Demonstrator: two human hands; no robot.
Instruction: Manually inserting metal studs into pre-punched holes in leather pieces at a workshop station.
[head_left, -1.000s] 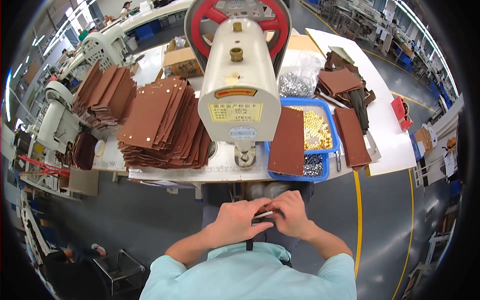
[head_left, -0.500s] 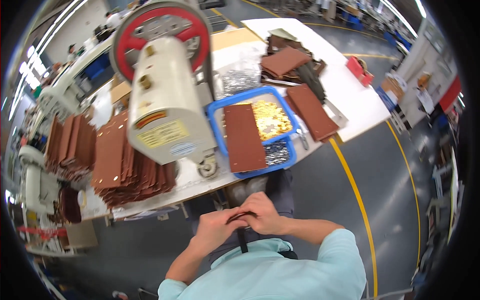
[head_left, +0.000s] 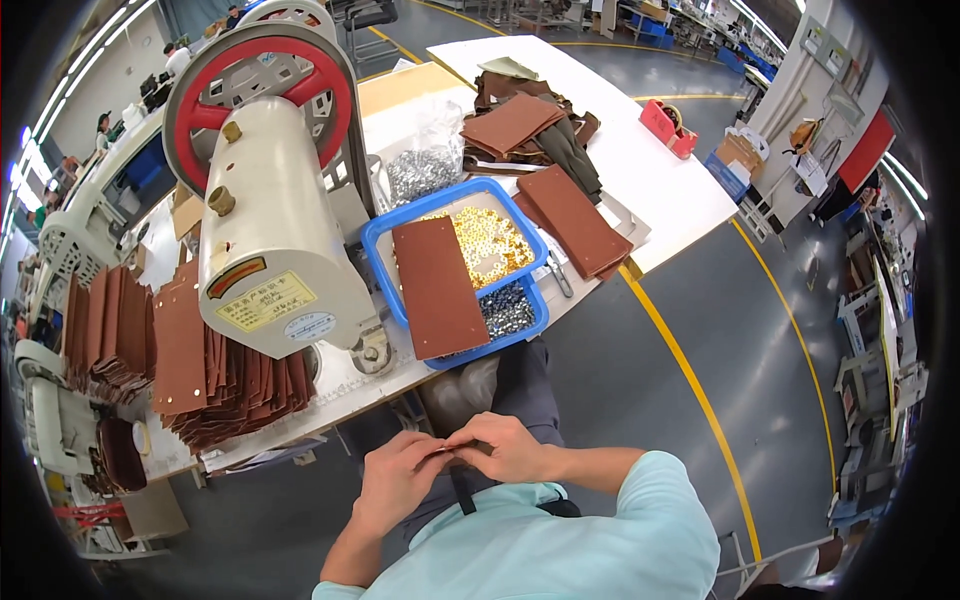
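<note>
My left hand [head_left: 398, 478] and my right hand [head_left: 508, 447] meet close to my chest, below the table edge. Their fingertips pinch a small dark piece [head_left: 443, 454] between them; a dark strap [head_left: 461, 490] hangs down from that spot. What the piece is stays too small to tell. Ahead stands a cream press machine [head_left: 270, 235] with a red handwheel [head_left: 258, 70]. To its right a blue tray [head_left: 385, 238] holds gold and silver rivets, with a brown leather panel [head_left: 437, 285] lying across it.
Stacks of brown leather panels [head_left: 205, 370] lie left of the machine. More brown panels [head_left: 575, 220] and dark pieces sit on the white table [head_left: 660, 180] at the right, with a red box [head_left: 668, 127]. A yellow floor line [head_left: 700, 400] runs past the table.
The view has swung and tilted left, so the machine and tray now sit up and to the left. My hands stay together at my chest, still pinching the small piece.
</note>
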